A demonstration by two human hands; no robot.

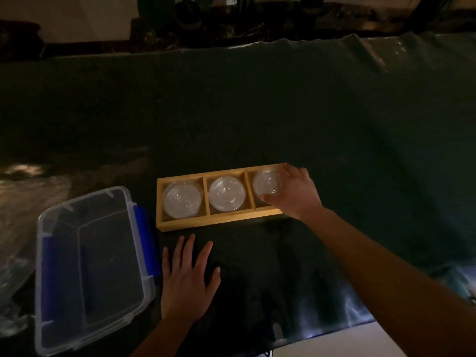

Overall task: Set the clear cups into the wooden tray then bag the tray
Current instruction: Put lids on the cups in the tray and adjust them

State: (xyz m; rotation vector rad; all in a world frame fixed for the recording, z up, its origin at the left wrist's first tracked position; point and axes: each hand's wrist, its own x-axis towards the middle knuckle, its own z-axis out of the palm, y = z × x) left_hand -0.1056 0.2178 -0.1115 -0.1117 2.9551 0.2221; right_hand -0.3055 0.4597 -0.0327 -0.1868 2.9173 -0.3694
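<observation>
Cups [226,194] fill the tray [219,223]; my right hand [295,195] grips the rightmost cup [266,183], left hand [186,282] flat on the tabletop [257,112].

Three clear cups [183,199] [226,193] [266,182], one wooden tray [219,222], one clear plastic box [110,266], and two hands [188,282] [296,194].

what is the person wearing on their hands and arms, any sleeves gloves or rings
Nothing shows on them. The left hand and right hand are bare, with no gloves, and no ring, watch or bracelet can be made out in the dim light. The left forearm and right forearm are bare too, with no sleeve as far as the picture reaches.
</observation>
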